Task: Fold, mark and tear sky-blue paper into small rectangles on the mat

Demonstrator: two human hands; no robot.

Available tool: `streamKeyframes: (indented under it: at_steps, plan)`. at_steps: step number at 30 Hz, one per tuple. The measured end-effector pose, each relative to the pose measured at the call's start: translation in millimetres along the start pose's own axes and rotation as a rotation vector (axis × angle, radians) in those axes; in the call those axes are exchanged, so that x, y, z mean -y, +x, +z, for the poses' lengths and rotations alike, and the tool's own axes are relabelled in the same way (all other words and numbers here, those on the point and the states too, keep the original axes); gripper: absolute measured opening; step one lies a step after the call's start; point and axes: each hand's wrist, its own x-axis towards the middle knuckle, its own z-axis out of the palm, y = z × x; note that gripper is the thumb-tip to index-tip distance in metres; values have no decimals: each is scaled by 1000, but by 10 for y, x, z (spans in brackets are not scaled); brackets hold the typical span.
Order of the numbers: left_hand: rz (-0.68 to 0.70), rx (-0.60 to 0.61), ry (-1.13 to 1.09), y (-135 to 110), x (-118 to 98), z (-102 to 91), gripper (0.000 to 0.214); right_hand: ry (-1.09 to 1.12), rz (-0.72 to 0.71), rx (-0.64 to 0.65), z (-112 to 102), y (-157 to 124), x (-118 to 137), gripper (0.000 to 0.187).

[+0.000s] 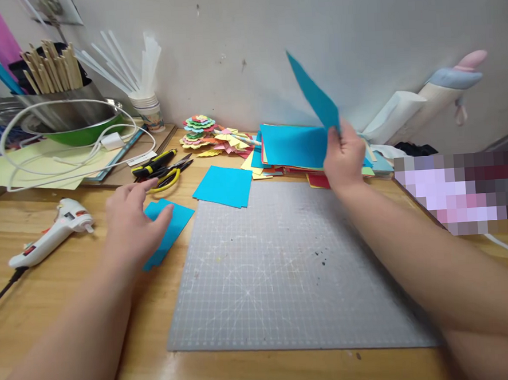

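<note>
My right hand (347, 153) pinches a blue sheet of paper (315, 94), which stands up tilted in front of the wall. Behind and below that hand lies a stack of coloured paper (292, 144), blue on top. On the left, my left hand (135, 217) hovers with fingers apart over blue paper squares (172, 226); whether it touches them I cannot tell. Another small pile of blue squares (223, 186) rests at the back left corner of the grey cutting mat (259, 270).
A white glue gun (54, 231) lies at the left, near pliers and scissors (167, 178). Farther back are a green bowl (82, 131), a coiled white cable (12, 116), a paper cup (150, 113) of white sticks and layered paper flowers (199, 130). A blurred-out object (456, 192) is at the right.
</note>
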Motion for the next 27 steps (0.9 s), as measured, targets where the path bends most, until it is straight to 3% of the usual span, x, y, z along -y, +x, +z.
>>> streamKeyframes:
  at_steps: [3, 6, 7, 9, 10, 11, 13, 15, 18, 22, 24, 27]
  plan:
    - [144, -131, -116, -83, -112, -12, 82, 143, -210, 20, -386, -428, 187, 41]
    - [447, -333, -208, -275, -259, -37, 102, 205, -506, 405, -720, -879, 216, 31]
    - [589, -391, -217, -365, -312, -47, 99, 166, -523, 570, -807, -1003, 184, 28]
    - [871, -414, -196, -563, -426, -63, 69, 110, -516, 751, -936, -1192, 75, 34]
    - [1028, -327, -147, -660, -485, -66, 52, 90, -525, 794, -981, -1258, 10, 38]
    - [1101, -210, -147, -747, -543, -67, 42, 72, -536, 822, -1016, -1307, -54, 42]
    - [1254, 92, -202, -876, -650, -61, 36, 38, -544, 845, -1059, -1367, -160, 45]
    - [1320, 298, -226, -945, -729, -54, 35, 27, -504, 851, -1080, -1400, -218, 44]
    - [1307, 393, -218, -994, -785, -66, 37, 88, -268, 776, -1082, -1433, -205, 42]
    - [1221, 317, -277, -1097, -851, -118, 35, 418, 428, 599, -1060, -1441, -86, 50]
    - [1196, 288, -276, -1166, -926, -130, 32, 632, 712, 673, -1053, -1417, -35, 59]
    - [1225, 283, -247, -1244, -1054, -114, 30, 730, 835, 870, -1059, -1344, -11, 65]
